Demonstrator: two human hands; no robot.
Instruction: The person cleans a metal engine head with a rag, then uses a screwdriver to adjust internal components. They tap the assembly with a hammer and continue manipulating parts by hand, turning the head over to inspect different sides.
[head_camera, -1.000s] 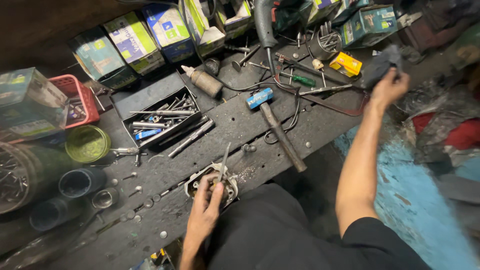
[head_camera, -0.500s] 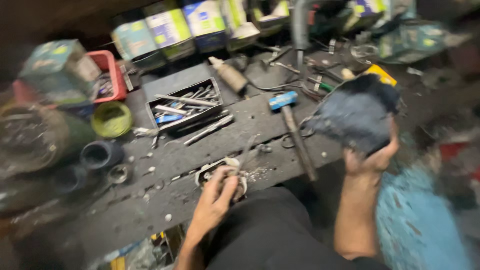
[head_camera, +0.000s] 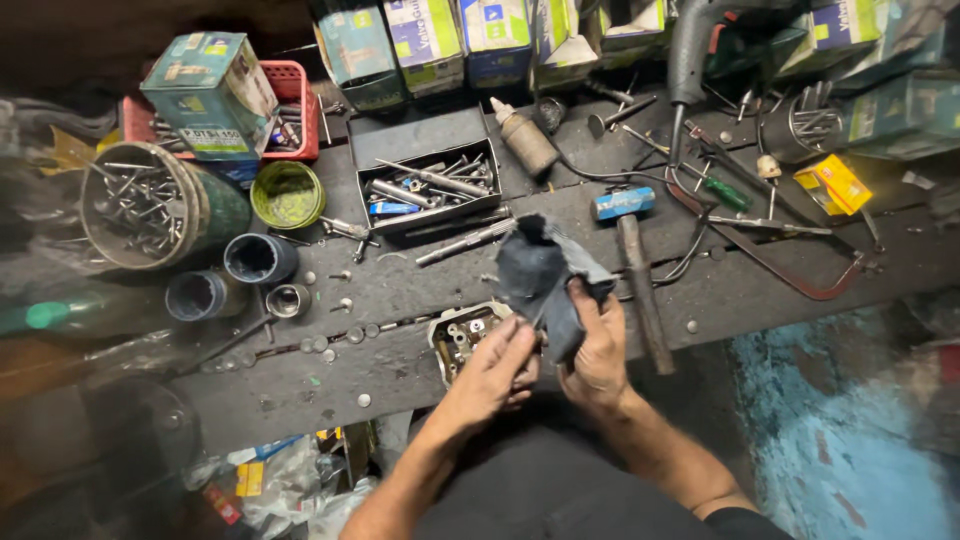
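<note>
Rag now over part; both hands' grip.

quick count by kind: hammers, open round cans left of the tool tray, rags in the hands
hammer: 1
open round cans: 5, namely the big nail can, green tin, two dark tubes and a small metal cup
rag: 1, held in the right hand
total: 7
</note>
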